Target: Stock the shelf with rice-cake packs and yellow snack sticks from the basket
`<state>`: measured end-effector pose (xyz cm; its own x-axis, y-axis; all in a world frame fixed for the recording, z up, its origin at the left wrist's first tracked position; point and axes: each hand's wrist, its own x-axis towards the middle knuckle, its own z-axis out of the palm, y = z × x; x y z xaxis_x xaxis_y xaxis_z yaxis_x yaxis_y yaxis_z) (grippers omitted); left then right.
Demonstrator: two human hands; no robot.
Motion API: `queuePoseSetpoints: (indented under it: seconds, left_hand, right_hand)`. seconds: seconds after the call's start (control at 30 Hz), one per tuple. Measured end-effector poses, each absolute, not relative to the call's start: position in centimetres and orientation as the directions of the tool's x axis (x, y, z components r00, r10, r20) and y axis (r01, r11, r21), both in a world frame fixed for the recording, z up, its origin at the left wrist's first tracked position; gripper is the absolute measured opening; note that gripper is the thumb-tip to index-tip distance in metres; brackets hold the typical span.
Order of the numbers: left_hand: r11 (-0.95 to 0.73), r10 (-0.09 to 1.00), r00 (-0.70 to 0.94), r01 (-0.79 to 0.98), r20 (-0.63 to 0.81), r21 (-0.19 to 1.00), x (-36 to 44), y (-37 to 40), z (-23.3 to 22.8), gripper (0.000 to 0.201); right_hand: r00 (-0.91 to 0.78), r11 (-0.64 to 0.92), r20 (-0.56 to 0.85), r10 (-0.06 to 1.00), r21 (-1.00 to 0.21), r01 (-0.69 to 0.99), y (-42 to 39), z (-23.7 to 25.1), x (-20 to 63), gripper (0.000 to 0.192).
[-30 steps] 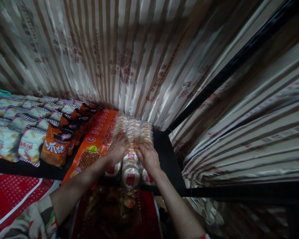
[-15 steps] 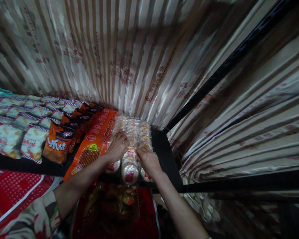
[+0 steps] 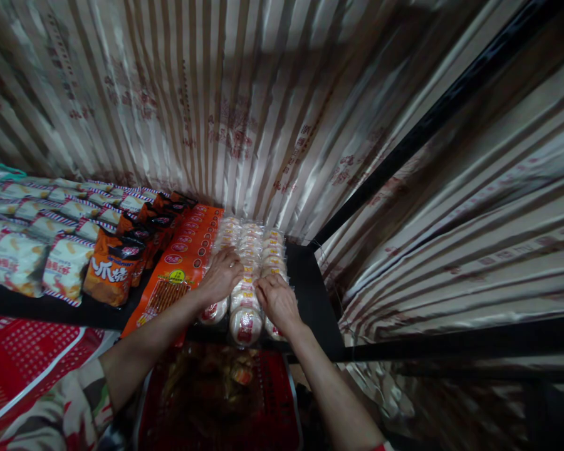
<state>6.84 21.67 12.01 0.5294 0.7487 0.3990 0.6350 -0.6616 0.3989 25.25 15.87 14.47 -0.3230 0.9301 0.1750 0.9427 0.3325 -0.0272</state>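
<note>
Three rows of round white snack cakes in clear wrappers [image 3: 251, 247] lie on a black shelf [image 3: 310, 282]. My left hand [image 3: 222, 275] rests palm down on the left row, fingers bent over the packs. My right hand [image 3: 275, 299] lies on the right row near the shelf's front edge, its fingertips touching the middle row. A front pack with a red label [image 3: 245, 326] sticks out past the shelf edge between my wrists. Whether either hand actually grips a pack is hidden.
Long orange packets [image 3: 181, 263] lie left of the cakes, then orange chip bags [image 3: 113, 272] and white snack bags [image 3: 23, 257]. A red basket with goods [image 3: 220, 401] sits below the shelf. Striped shiny fabric [image 3: 216, 106] covers the back and right side.
Both hands have stayed on the rows of cakes, with only small shifts of the fingers. The view has drifted slightly.
</note>
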Motion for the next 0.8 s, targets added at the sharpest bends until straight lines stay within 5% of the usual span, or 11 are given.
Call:
queuePoseSetpoints:
  seconds: [0.53, 0.8]
  left_hand:
    - [-0.666, 0.737, 0.531, 0.676, 0.419, 0.315, 6.6, 19.8, 12.2, 0.011]
    - [-0.653, 0.738, 0.524, 0.713, 0.425, 0.255, 6.7, 19.8, 12.0, 0.013]
  right_hand:
    - [-0.09, 0.121, 0.166, 0.982, -0.191, 0.974, 15.2, 14.8, 24.5, 0.019]
    - [-0.05, 0.035, -0.05, 0.998, -0.27, 0.962, 12.7, 16.6, 25.2, 0.012]
